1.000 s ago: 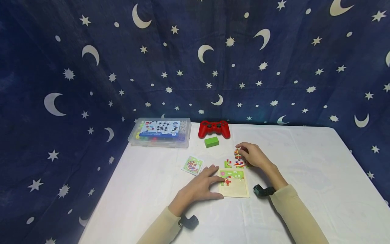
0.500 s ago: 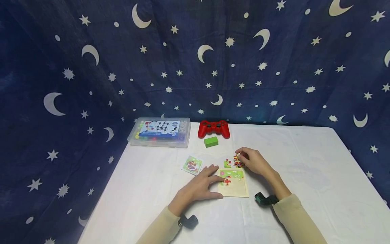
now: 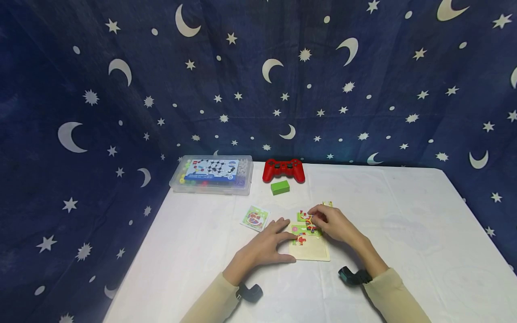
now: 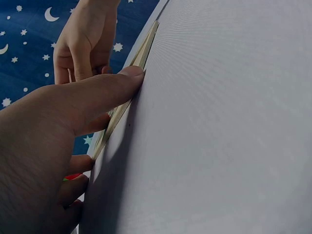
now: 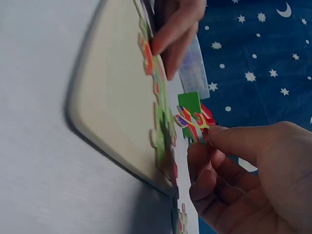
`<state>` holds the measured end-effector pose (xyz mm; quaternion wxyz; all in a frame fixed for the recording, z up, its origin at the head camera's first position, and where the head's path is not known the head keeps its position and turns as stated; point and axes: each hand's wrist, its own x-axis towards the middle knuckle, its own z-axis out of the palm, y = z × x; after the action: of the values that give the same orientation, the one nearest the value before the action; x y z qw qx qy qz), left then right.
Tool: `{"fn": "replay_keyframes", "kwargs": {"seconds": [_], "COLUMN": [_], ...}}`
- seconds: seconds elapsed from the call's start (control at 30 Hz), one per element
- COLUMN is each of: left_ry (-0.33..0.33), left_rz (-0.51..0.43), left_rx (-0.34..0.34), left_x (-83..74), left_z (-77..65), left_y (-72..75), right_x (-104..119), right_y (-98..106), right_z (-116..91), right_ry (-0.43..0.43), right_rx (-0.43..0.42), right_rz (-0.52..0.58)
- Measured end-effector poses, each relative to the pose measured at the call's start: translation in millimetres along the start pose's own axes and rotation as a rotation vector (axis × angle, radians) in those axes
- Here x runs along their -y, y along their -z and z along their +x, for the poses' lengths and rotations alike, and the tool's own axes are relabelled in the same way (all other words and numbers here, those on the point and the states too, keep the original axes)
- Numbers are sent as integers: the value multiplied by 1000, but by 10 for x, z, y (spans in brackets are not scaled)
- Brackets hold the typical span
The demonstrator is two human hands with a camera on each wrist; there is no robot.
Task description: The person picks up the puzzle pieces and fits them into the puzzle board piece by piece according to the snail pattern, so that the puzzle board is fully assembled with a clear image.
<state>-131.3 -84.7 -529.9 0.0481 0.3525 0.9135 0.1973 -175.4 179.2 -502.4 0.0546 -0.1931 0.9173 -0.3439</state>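
My right hand (image 3: 335, 224) pinches a colourful jigsaw piece (image 5: 192, 122) between thumb and fingers, held over the top edge of a wooden puzzle tray (image 3: 315, 253). Green pieces (image 3: 307, 230) line the tray's upper part, with a red piece (image 3: 301, 241) below them at the left. On that red piece rests the index finger of my left hand (image 3: 262, 246); its fingers are spread and its thumb lies at the tray's lower left edge. Loose pieces (image 3: 301, 216) lie just beyond the tray, partly hidden by my right hand.
A picture card (image 3: 255, 218) lies left of the tray. Farther back are a green block (image 3: 280, 187), a red game controller (image 3: 284, 170) and a clear plastic box (image 3: 212, 176) of small parts. A starry cloth (image 3: 258, 89) hangs behind the white table.
My right hand has come nearer and to the left, bringing the jigsaw piece from among the loose pieces to the tray's top edge. My left hand stays in place.
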Motion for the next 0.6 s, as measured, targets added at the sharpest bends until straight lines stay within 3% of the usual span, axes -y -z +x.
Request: {"fn": "replay_keyframes", "kwargs": {"seconds": [0.33, 0.6], "left_ry": [3, 3], "left_rz": [1, 6], "left_rx": [-2, -8], "left_x": [-2, -1], "left_z": [-4, 1], "left_y": [-6, -6], "right_x": [36, 28], "right_y": [-86, -126], "right_z": [-85, -139], "right_ry": [33, 106], "right_rx": [44, 92], "right_rz": [11, 43]}}
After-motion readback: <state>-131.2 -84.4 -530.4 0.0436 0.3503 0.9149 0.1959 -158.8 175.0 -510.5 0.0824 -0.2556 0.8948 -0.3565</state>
